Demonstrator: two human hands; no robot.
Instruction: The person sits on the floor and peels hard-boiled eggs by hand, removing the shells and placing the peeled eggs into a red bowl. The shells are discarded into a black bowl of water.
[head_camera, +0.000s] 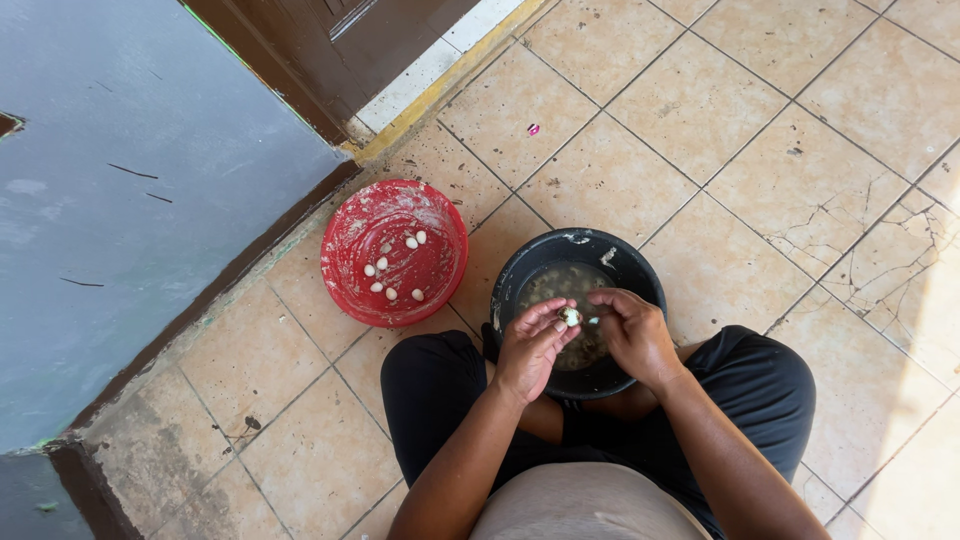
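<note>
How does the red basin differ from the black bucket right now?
The red basin is shallow and holds a few small white peeled pieces; the black bucket is deeper and holds murky water with many pieces. The basin sits untouched by the wall; both hands, left hand and right hand, work over the bucket. Both are round and stand on the tiled floor.

Over the black bucket (520, 270), the left hand (530, 348) and right hand (635, 335) cover most of a small pale object (571, 317), too small to identify. Both hands hide the bucket's near rim and part of its murky contents. Left of the bucket, the white pieces (395, 268) in the red basin (350, 225) are too small to tell. The forearms run off the bottom edge.
</note>
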